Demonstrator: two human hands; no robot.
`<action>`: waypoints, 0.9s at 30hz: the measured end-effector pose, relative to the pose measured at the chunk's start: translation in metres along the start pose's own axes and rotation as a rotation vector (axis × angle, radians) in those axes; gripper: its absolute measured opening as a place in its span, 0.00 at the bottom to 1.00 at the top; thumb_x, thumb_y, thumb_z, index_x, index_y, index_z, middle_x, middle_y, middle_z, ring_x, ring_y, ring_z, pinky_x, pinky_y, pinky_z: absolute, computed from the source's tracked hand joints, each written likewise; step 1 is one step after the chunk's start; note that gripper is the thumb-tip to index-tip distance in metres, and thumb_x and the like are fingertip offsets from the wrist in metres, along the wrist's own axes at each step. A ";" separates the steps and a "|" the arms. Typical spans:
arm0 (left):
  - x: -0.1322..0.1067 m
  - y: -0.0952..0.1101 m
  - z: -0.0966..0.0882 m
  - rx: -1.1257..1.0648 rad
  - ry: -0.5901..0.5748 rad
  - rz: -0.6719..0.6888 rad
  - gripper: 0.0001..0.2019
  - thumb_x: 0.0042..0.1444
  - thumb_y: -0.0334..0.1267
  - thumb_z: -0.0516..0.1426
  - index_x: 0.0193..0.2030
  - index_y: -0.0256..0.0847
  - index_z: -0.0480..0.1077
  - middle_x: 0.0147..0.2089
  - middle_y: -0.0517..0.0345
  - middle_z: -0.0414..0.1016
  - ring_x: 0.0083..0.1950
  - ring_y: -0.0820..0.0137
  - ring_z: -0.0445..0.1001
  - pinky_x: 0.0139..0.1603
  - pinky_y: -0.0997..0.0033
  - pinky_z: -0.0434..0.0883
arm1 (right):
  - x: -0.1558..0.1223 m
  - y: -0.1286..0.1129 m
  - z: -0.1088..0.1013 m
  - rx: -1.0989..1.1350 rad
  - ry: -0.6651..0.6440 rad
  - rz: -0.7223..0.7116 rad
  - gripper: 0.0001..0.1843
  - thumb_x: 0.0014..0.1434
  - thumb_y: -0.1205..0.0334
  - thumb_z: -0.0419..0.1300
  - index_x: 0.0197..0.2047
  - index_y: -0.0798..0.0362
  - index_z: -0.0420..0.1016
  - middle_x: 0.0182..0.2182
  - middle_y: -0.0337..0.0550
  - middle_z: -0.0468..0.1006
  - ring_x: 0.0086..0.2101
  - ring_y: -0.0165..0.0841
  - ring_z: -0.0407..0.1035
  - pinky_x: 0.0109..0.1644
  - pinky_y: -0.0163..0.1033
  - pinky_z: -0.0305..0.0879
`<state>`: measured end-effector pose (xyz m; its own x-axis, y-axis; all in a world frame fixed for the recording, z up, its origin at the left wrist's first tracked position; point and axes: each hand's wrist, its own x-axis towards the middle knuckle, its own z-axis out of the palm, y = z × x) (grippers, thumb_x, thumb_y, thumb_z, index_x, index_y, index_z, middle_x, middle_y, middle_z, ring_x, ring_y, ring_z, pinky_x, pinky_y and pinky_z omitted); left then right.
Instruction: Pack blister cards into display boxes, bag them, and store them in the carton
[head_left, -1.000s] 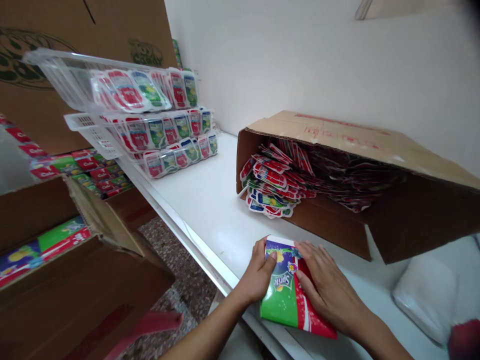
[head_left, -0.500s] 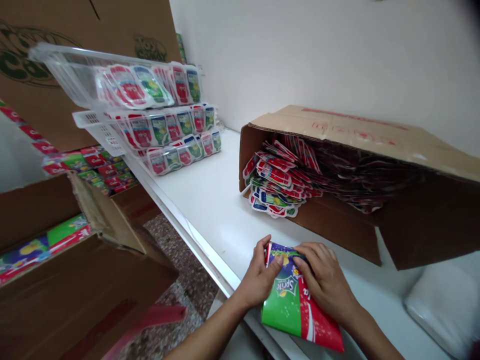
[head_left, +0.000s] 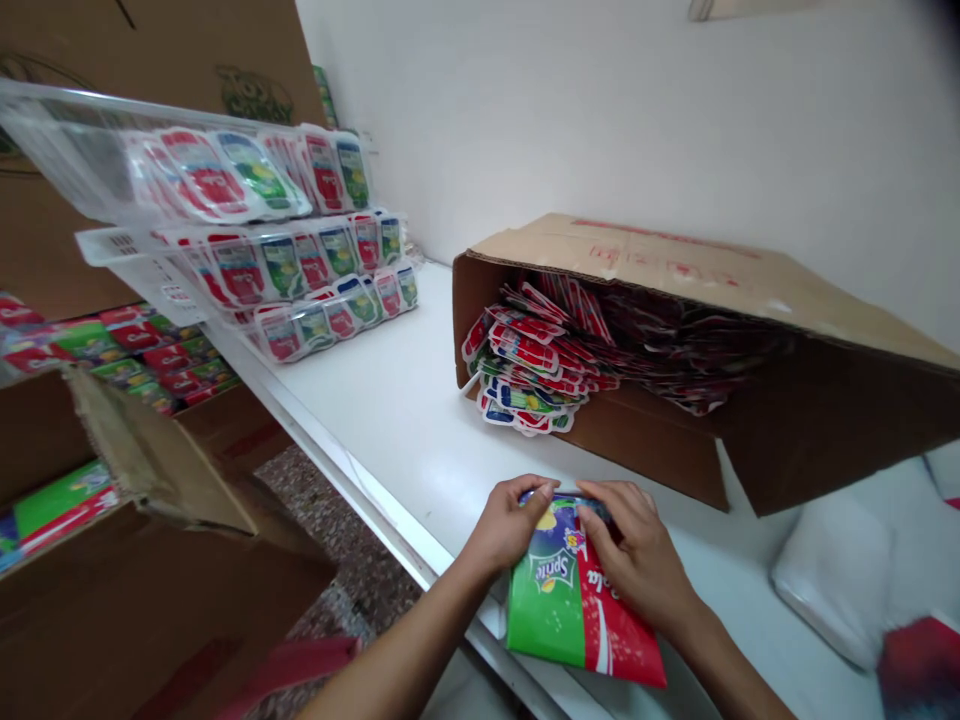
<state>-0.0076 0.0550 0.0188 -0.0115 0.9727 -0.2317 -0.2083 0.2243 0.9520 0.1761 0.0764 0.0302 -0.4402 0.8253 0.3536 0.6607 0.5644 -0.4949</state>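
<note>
A flat printed card (head_left: 570,615), green with a Sprite logo on one side and red on the other, lies at the near edge of the white table (head_left: 390,400). My left hand (head_left: 504,527) pinches its top left corner with curled fingers. On the card's upper right part my right hand (head_left: 637,560) rests, fingers bent over the top edge. Both hands press the card's far end, which looks folded over.
A brown carton (head_left: 825,400) lies on its side behind my hands, with several printed cards (head_left: 525,370) spilling out. Clear trays (head_left: 247,230) of packaged pieces are stacked at the back left. Open cartons (head_left: 150,560) stand on the floor to the left. A white bag (head_left: 840,570) lies at right.
The view has shifted a little. My hands have slid up to the card's far edge and its top end has been bent over, so less of it shows.
</note>
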 end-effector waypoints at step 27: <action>0.011 0.009 -0.006 0.107 -0.192 -0.117 0.23 0.48 0.56 0.62 0.38 0.34 0.75 0.27 0.57 0.76 0.25 0.70 0.71 0.29 0.73 0.66 | -0.020 0.010 0.019 1.014 0.106 0.789 0.32 0.57 0.33 0.52 0.50 0.52 0.73 0.51 0.50 0.77 0.44 0.42 0.76 0.43 0.43 0.72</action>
<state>-0.0159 0.0673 0.0234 0.1943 0.9310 -0.3090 -0.0929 0.3311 0.9390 0.1802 0.0664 0.0032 -0.0628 0.9605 -0.2711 -0.0565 -0.2746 -0.9599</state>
